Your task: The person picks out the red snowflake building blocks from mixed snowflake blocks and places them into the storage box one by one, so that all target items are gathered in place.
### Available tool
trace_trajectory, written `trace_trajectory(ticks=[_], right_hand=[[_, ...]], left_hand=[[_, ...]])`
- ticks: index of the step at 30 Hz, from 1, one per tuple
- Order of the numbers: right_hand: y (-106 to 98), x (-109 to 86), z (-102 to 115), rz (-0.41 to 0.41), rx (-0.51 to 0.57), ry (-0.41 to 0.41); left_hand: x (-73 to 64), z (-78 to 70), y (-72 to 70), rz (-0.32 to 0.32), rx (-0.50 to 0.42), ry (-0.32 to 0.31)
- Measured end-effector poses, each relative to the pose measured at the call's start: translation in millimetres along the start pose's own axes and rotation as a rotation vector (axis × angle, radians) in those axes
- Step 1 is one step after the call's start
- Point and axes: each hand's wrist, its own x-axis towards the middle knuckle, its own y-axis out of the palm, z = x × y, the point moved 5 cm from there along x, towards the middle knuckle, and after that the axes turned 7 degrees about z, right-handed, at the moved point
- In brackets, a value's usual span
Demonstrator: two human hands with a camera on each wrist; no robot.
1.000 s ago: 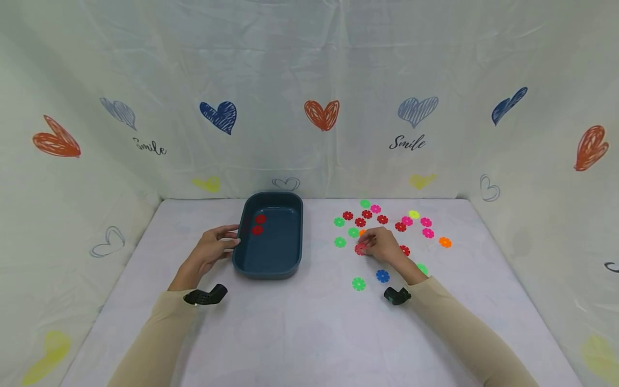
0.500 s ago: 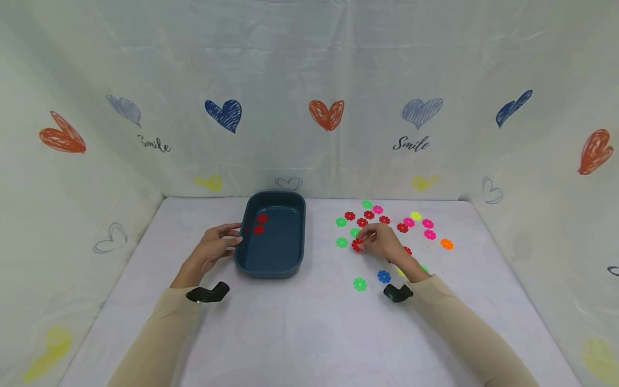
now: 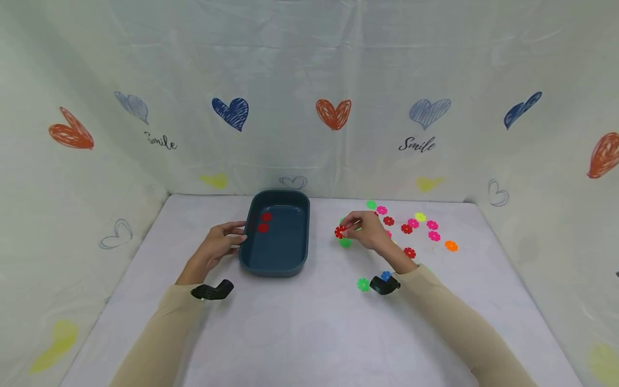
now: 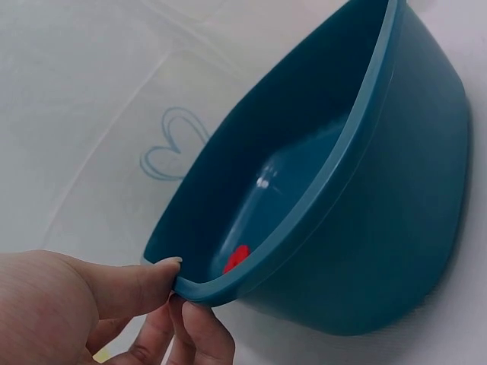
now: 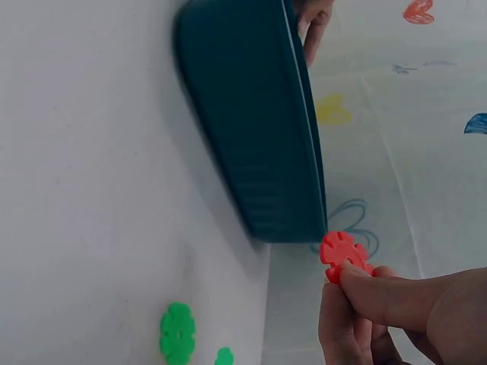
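My left hand [image 3: 217, 247] pinches the left rim of a dark blue-green plastic basin [image 3: 274, 252], thumb on top and fingers beneath, as the left wrist view shows. Two red notched discs [image 3: 264, 222] lie on the basin's floor. Between thumb and fingertips my right hand [image 3: 366, 230] pinches another red notched disc [image 5: 344, 255], held above the table to the right of the basin. A green disc [image 3: 345, 243] lies below that hand, partly covered by it.
Loose discs are scattered on the right of the white table [image 3: 290, 333], among them an orange disc [image 3: 451, 246], a yellow disc [image 3: 420, 217] and a blue disc [image 3: 386, 276]. A white curtain [image 3: 271, 64] with printed hearts stands behind.
My right hand has lifted the red disc from among the others and moved left toward the basin. My left hand keeps its hold on the rim. The head view has shifted slightly.
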Motion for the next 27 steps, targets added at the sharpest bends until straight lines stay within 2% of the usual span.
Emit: trace_trajectory(ticks=[9, 14, 27], right_hand=[[15.6, 15.4, 26.5, 0.004, 0.041, -0.046], [27.6, 24.5, 39.9, 0.016, 0.059, -0.060], [62.6, 53.0, 74.3, 0.081, 0.068, -0.107]], left_hand=[[-0.1, -0.9, 1.7, 0.008, -0.003, 0.011], [0.2, 0.0, 0.8, 0.002, -0.006, -0.004], [0.5, -0.2, 1.4, -0.003, -0.011, 0.006]])
